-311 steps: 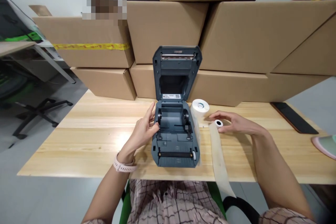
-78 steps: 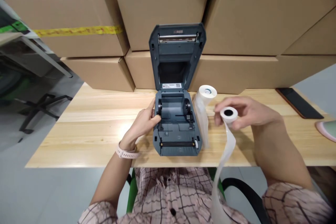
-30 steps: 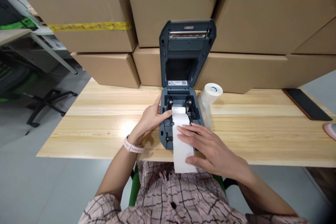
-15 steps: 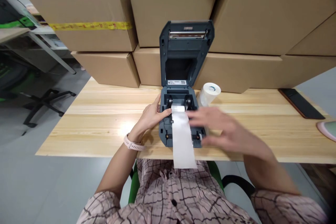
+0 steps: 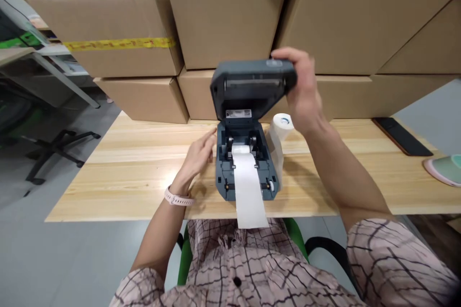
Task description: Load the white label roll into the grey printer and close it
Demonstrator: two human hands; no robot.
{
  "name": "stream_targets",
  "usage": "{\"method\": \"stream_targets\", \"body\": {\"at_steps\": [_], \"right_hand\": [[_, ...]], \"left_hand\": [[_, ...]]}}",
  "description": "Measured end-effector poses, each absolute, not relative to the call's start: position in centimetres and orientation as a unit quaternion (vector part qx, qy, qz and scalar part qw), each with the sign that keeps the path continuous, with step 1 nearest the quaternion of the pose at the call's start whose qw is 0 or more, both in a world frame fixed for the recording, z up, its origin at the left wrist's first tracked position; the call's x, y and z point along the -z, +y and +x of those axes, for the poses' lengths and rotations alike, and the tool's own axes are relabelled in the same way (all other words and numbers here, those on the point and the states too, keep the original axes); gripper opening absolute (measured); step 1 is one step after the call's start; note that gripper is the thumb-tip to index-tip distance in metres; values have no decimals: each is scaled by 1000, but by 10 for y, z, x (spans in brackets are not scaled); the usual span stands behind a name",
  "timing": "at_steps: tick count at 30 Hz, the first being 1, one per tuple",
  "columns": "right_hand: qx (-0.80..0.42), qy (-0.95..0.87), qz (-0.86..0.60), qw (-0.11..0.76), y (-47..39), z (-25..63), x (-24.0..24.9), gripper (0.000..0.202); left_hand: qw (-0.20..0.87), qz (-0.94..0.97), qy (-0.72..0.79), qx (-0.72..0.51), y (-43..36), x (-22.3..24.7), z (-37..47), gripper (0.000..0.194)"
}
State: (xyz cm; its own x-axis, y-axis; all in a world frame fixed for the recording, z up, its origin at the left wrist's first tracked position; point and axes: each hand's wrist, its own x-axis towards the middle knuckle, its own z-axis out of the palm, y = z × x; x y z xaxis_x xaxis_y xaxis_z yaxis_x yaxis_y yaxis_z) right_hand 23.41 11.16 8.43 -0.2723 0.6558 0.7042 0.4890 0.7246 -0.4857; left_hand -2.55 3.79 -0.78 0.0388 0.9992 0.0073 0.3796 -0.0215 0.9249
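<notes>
A dark grey label printer (image 5: 224,180) stands on the table with its lid (image 5: 252,93) partly raised and leaning over the base. My right hand (image 5: 303,93) grips the lid's top right corner, fingers behind the edge. A white paper strip (image 5: 249,189) runs from a small roll between the holders inside, over the roller, and hangs past the table's front edge. My left hand (image 5: 199,154) is beside the printer's left side, fingers extended and holding nothing; whether the fingertips touch the casing I cannot tell. To the printer's right is a white paper roll (image 5: 283,127).
Large cardboard boxes (image 5: 226,17) are stacked along the table's back. On the right side of the wooden table (image 5: 118,177) lie a dark flat device (image 5: 401,136) and a green object with a pink rim (image 5: 444,170). Behind the boxes, the top of a person's head shows.
My right hand has moved up from the paper strip to the lid and grasped it. The lid has tilted forward. My left hand has drawn back from the paper to the printer's left.
</notes>
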Motion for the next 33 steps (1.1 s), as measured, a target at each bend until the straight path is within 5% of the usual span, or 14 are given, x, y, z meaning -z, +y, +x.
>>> {"method": "stream_targets", "body": {"at_steps": [4, 10, 15, 20, 23, 25, 28, 33], "right_hand": [[-149, -824, -273, 474, 21, 249, -47, 62], [-94, -892, -296, 329, -25, 251, 2, 64], [-101, -871, -312, 366, -26, 245, 17, 61], [-97, -847, -326, 410, -29, 239, 23, 56], [-99, -842, -323, 421, -29, 238, 24, 56], [-108, -837, -323, 429, -28, 237, 24, 58], [-102, -838, -319, 430, -28, 237, 21, 59], [-44, -855, -346, 383, -30, 236, 7, 54]], "left_hand": [[337, 547, 534, -549, 26, 1, -28, 76], [410, 572, 493, -512, -29, 15, 1, 104], [510, 514, 485, -491, -43, 27, 17, 101], [467, 530, 473, -527, -40, 27, 23, 89], [363, 574, 485, -551, -55, 35, 24, 67], [201, 628, 477, -581, -74, 46, 24, 58], [-76, 738, 405, -534, -101, 62, 25, 73], [-140, 798, 420, -410, -119, 70, 25, 72]]}}
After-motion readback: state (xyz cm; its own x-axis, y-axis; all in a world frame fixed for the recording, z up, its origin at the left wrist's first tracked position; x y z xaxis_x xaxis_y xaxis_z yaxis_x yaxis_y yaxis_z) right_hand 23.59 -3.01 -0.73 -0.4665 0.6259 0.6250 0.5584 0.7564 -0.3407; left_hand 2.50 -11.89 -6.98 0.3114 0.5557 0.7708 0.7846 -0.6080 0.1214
